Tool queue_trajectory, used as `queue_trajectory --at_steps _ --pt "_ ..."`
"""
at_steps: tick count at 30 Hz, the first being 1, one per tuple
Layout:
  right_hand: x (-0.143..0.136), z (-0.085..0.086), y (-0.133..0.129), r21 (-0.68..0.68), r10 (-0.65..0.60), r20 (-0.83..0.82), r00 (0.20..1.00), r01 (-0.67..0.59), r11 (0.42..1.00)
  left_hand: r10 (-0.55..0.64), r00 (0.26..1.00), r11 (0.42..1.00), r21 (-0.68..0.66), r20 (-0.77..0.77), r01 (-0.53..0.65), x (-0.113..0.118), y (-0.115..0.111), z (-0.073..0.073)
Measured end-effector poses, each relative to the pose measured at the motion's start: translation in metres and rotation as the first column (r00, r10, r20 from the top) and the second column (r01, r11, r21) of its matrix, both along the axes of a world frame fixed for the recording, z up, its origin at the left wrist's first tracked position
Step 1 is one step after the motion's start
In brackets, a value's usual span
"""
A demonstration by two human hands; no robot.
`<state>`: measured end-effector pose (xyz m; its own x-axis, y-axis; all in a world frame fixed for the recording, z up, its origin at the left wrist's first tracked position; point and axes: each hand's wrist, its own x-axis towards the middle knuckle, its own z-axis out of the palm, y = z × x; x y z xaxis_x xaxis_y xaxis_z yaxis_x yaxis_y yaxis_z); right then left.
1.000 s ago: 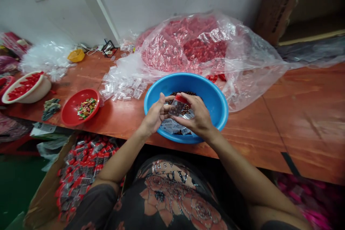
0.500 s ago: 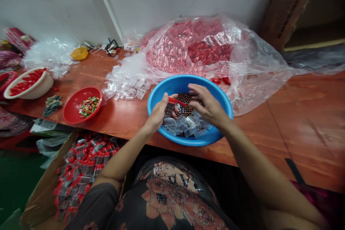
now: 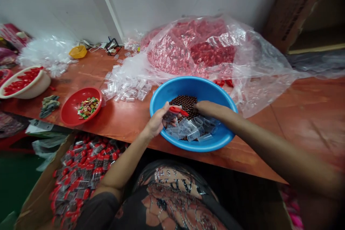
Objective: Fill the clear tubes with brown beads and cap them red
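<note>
Over the blue basin (image 3: 194,147), the left hand (image 3: 158,119) pinches a small red-capped container (image 3: 174,110) between thumb and fingers. The right hand (image 3: 205,108) is down at the glossy brown beads (image 3: 185,101), its fingers hidden; I can't tell their state. The clear plastic looks light, stiff, slippery, best gripped below the cap.

Soft, dim light; glare on plastic bag (image 3: 205,50); shadow under table (image 3: 120,118); dark, blurry right hand (image 3: 204,108)

Blue basin (image 3: 194,85): smooth plast.; tabletop (image 3: 129,120): glossy wd.
</note>
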<state>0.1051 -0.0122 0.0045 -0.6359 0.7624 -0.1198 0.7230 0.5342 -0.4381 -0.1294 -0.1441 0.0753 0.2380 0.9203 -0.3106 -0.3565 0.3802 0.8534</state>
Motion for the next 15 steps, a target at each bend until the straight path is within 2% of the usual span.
queue_trajectory --at_steps 3,5,6,7,9,11,15 --pt "0.004 0.015 0.001 -0.042 -0.034 0.001 0.999 0.034 0.999 -0.029 1.000 1.000 -0.006 0.006 0.029 0.002 -0.002 0.000" --pt "0.001 0.031 -0.007 -0.105 -0.096 -0.165 0.982 0.080 0.991 -0.042 0.999 0.999 -0.005 -0.008 0.042 0.004 -0.002 -0.001" --pt "-0.002 0.040 -0.015 -0.171 -0.145 -0.296 0.944 0.097 0.981 -0.048 0.999 0.999 -0.004 -0.018 0.048 0.005 -0.002 -0.001" --pt "-0.006 0.050 -0.024 -0.264 -0.205 -0.448 0.870 0.090 0.960 -0.052 0.998 0.999 -0.003 -0.028 0.052 0.007 -0.002 -0.002" --pt "-0.015 0.068 -0.047 -0.394 -0.300 -0.614 0.731 0.046 0.918 -0.059 0.997 0.998 -0.002 -0.041 0.059 0.011 -0.001 -0.004" --pt "-0.024 0.084 -0.067 -0.399 -0.310 -0.654 0.690 0.034 0.916 -0.069 0.996 0.998 -0.007 -0.051 0.068 0.015 0.000 -0.006" --pt "-0.030 0.098 -0.087 -0.241 -0.179 -0.669 0.722 0.018 0.970 -0.083 0.995 0.996 -0.030 -0.058 0.081 0.025 0.001 -0.008"
